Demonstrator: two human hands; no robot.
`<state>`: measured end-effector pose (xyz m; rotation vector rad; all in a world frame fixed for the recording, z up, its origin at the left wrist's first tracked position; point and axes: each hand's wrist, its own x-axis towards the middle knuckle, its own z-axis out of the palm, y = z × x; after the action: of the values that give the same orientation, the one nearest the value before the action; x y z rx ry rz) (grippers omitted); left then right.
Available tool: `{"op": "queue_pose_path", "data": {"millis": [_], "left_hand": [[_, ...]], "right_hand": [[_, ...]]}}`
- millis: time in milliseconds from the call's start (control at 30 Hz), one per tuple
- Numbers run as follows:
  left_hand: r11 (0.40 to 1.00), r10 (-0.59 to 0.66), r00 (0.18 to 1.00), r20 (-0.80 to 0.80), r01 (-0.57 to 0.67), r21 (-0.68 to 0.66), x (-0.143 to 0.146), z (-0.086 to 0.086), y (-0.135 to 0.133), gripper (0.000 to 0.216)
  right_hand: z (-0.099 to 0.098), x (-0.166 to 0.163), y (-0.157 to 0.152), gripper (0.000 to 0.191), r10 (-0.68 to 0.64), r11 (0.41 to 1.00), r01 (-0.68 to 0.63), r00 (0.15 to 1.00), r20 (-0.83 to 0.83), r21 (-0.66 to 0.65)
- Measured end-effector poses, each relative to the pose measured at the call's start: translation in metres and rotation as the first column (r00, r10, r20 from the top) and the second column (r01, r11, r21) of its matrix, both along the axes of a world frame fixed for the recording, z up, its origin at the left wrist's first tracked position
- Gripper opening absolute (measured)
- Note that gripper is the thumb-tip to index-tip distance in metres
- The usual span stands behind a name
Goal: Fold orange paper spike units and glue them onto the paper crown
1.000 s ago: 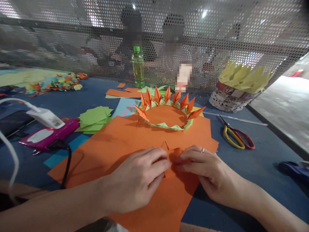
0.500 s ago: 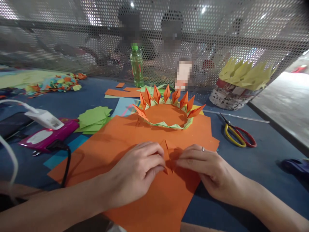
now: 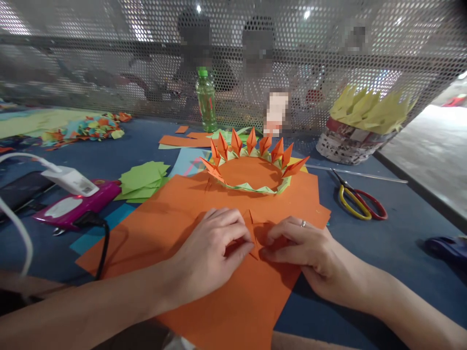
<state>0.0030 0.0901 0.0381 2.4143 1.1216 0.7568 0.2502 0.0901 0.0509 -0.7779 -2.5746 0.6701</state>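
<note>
My left hand [image 3: 211, 253] and my right hand [image 3: 299, 250] meet over a small folded orange paper piece [image 3: 257, 233], both pinching it with closed fingers. The piece lies on a large orange paper sheet [image 3: 175, 223] spread on the blue table. Just beyond it sits a ring of folded orange and green paper points [image 3: 251, 163], like a crown. A ring shows on a finger of my right hand.
Scissors with yellow and red handles [image 3: 355, 201] lie to the right. Green paper squares [image 3: 142, 180], a pink device [image 3: 73, 209] with a white charger and cables are on the left. A green bottle [image 3: 206, 99], a paper-filled basket [image 3: 359, 131] and a mesh screen with people behind stand at the back.
Both hands have shifted slightly away from me on the sheet while working the small orange piece. Its folds look pressed tighter between the fingers.
</note>
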Motion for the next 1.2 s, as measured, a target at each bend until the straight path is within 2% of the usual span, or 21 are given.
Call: {"op": "queue_pose_path", "data": {"millis": [233,1200], "left_hand": [[0.999,0.036,0.999,-0.028,-0.036,0.018,0.0038,0.0,0.002,0.013],[0.998,0.052,0.993,-0.102,-0.049,0.037,0.0069,-0.0018,-0.0004,0.014]], "right_hand": [[0.0004,-0.0008,-0.001,0.056,-0.007,1.0,0.007,1.0,0.013,0.01],[0.0004,-0.0005,-0.0025,0.053,-0.005,0.999,0.004,1.0,0.024,0.048]]}}
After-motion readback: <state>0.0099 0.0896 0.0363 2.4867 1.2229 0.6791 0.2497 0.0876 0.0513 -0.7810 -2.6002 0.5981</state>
